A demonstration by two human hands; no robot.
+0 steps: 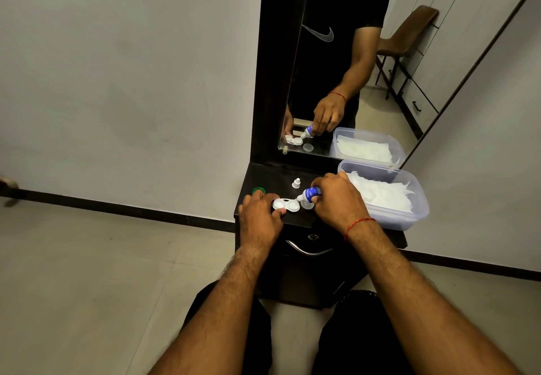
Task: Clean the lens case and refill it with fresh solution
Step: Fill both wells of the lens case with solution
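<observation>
Now I watch the right hand (336, 196) squeezing the bottle (309, 193) while left fingers (279, 212) pinch the lens case (286, 205) near the cabinet top's (263, 177) front edge, so drops may spill.

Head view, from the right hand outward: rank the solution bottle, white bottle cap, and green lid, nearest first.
1. Solution bottle: gripped in the right hand, nozzle pointing left.
2. White bottle cap: upright on the dresser top, just left.
3. Green lid: far left, beyond the left hand.

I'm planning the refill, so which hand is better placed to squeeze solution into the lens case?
Right. The right hand already grips the bottle, its nozzle tilted down at the open case. The left hand is steadying the case's left end.
</observation>
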